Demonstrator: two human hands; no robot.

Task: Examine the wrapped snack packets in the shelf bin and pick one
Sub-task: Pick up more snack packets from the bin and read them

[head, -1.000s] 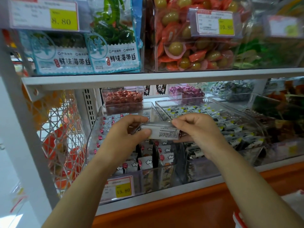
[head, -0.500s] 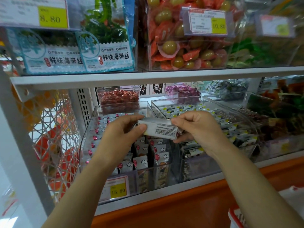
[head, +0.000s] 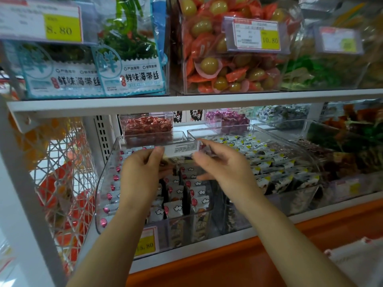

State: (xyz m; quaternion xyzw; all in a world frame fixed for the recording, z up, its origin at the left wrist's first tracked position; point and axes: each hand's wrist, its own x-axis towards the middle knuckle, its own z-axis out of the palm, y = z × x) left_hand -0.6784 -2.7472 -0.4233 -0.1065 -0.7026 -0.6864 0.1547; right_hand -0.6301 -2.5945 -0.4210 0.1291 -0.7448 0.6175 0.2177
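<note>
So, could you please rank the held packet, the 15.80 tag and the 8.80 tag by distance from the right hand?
1. The packet: pinched by the right hand itself.
2. 15.80 tag: lower left, bin front.
3. 8.80 tag: upper shelf, far left.

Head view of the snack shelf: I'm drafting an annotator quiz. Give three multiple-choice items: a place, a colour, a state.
1. Where is the small white printed packet?
A. lying in the bin
B. held above the clear plastic bin
C. on the upper shelf

2. What colour is the price patch on that bin's front tag?
A. yellow
B. blue
C. green

3. What is the left hand doing?
A. hanging free
B. pinching the packet's end
C. pressing the shelf

Answers: B, the right hand and left hand hold it over the bin; A, the price sits on yellow; B, its fingers close on the packet's left end.
</note>
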